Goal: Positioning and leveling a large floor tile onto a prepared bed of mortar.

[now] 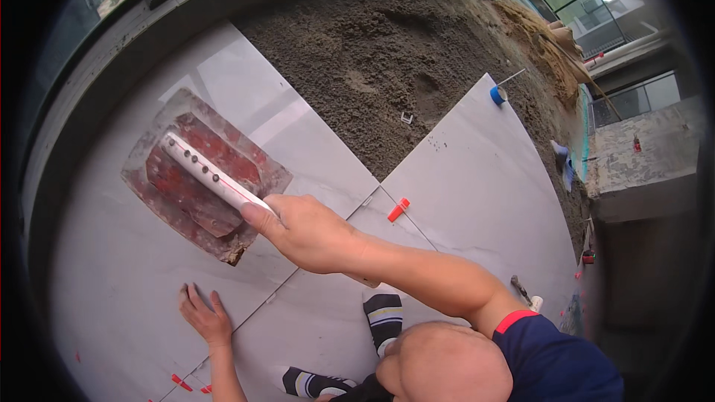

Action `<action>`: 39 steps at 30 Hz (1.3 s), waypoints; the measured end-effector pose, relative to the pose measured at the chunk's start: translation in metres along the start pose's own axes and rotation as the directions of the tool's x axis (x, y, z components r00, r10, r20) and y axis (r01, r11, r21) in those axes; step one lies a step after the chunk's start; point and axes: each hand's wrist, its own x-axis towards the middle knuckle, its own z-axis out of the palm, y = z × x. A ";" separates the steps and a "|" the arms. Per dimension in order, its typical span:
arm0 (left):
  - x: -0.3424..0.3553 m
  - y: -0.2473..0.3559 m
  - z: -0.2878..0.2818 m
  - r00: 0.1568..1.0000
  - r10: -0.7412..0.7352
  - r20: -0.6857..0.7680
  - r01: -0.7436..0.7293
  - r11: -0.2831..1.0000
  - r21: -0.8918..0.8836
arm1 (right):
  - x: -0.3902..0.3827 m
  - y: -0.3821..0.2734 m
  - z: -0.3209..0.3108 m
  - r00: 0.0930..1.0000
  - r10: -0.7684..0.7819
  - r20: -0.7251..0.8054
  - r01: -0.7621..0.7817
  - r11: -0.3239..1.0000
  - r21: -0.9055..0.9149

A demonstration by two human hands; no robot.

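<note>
A paddle (176, 190) is held to the left of the red wedge (398, 210), its broad, stained plate over the left tile (134, 253); whether the tile is touched by it cannot be told. Its white, studded handle (216, 179) is gripped by the right hand (309, 234), with the fingers wrapped round and the thumb laid along the top, just left of the wedge. The left hand (205, 318) is open and empty, its fingers somewhat spread, and appears to be rested on the left tile, below and left of the wedge. The paddle is judged to be stiff and front-heavy, since most of its bulk is carried beyond the grip, so a firm hold well up the handle is called for, close to the plate, with the wrist braced against tipping. The handle looks smooth and might turn if held loosely; the plate's caked edges are best left alone. The glossy tiles are likely slippery and brittle at their corners, so hard contact by an edge should be avoided. Above the wedge, rough mortar (357, 52) is exposed, and a blue roll (498, 94) is seen up and to the right.
</note>
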 end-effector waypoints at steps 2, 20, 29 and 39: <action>-0.003 -0.018 0.003 1.000 -0.013 -0.005 0.013 0.999 0.029 | -0.005 -0.012 -0.017 0.991 -0.104 -0.085 0.105 0.994 0.002; -0.015 -0.028 -0.013 0.997 -0.057 0.045 0.055 0.998 0.031 | 0.037 -0.066 -0.054 0.977 -0.200 -0.075 0.198 0.980 -0.024; -0.013 -0.030 -0.011 0.997 -0.064 0.048 0.064 0.998 0.002 | 0.130 0.032 0.023 0.918 0.371 -0.139 -0.391 0.907 -0.157; 0.035 -0.045 0.002 0.990 -0.046 0.132 0.050 0.998 -0.027 | 0.157 -0.009 -0.016 0.949 0.311 -0.053 -0.312 0.950 0.003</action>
